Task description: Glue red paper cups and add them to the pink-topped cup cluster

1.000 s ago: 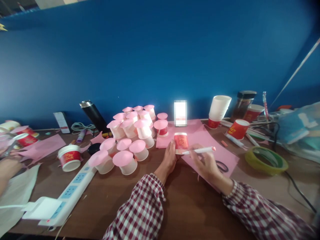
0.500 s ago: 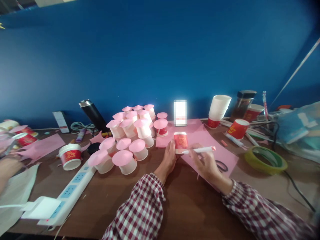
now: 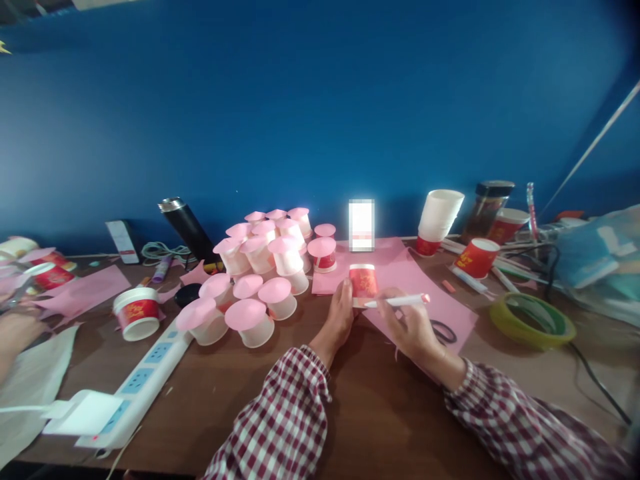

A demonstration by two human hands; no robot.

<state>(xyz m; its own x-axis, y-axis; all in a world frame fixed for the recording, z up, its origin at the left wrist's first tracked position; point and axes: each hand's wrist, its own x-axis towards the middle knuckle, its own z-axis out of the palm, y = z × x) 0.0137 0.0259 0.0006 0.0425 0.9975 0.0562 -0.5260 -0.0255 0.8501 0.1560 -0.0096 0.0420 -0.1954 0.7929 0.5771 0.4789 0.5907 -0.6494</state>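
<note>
My left hand (image 3: 340,312) grips the left side of a red paper cup (image 3: 364,282) with gold print and a white rim. Between the fingers of my right hand (image 3: 413,327) is a white marker (image 3: 400,301), its tip at the lower part of the cup. Pink paper (image 3: 383,257) lies flat behind and beneath the hands. Black scissors handles (image 3: 444,332) show on the paper beside my right wrist. Left of my hands stand several paper cups topped with pink paper discs (image 3: 246,315).
At left lie a power strip (image 3: 137,380) with a white charger (image 3: 86,413), a red cup (image 3: 137,313) and a black flask (image 3: 183,227). A person's hand (image 3: 20,333) is at the left edge. To the right are stacked cups (image 3: 440,217) and a tape roll (image 3: 531,321).
My hands, the cup and the marker stay nearly still. At the far left, the other person's hand shifts slightly.
</note>
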